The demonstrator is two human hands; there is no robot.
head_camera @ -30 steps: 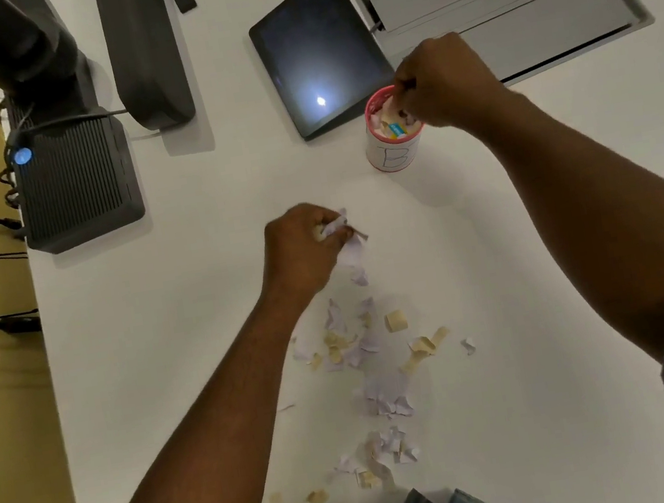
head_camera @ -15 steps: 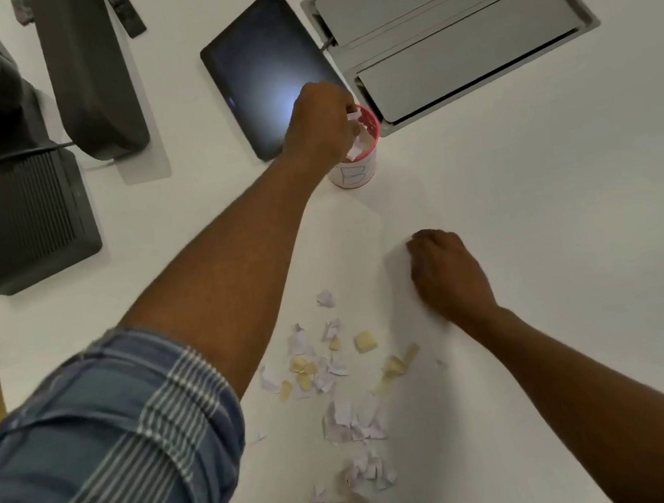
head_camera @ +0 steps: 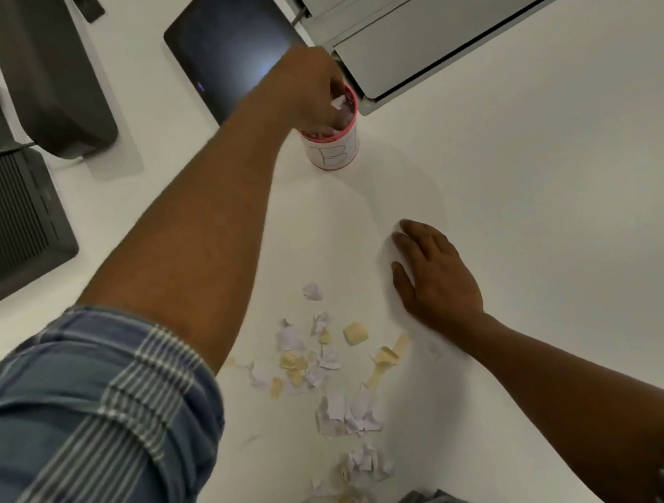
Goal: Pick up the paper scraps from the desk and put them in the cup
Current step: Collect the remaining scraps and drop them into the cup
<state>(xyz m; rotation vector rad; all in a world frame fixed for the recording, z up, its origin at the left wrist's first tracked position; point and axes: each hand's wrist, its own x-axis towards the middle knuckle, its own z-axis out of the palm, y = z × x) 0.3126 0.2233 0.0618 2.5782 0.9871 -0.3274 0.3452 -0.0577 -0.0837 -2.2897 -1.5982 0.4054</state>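
A white cup (head_camera: 334,151) with a red rim and a hand-drawn letter stands on the white desk (head_camera: 530,198), just below a dark tablet. My left hand (head_camera: 308,83) reaches over its mouth with the fingers curled down inside, and a white scrap shows at the fingertips. Several white and yellow paper scraps (head_camera: 322,366) lie scattered on the desk nearer to me. My right hand (head_camera: 434,278) rests flat on the desk just right of the scraps, fingers straight, holding nothing.
A dark tablet (head_camera: 228,46) lies behind the cup, with a grey hatch panel (head_camera: 434,4) set in the desk to its right. A black ribbed device (head_camera: 0,225) and a dark stand base (head_camera: 50,74) occupy the left side, near the desk's left edge.
My left hand carried scraps from the pile up to the cup and now dips into it. My right hand left the cup, came down beside the pile and flattened on the desk.
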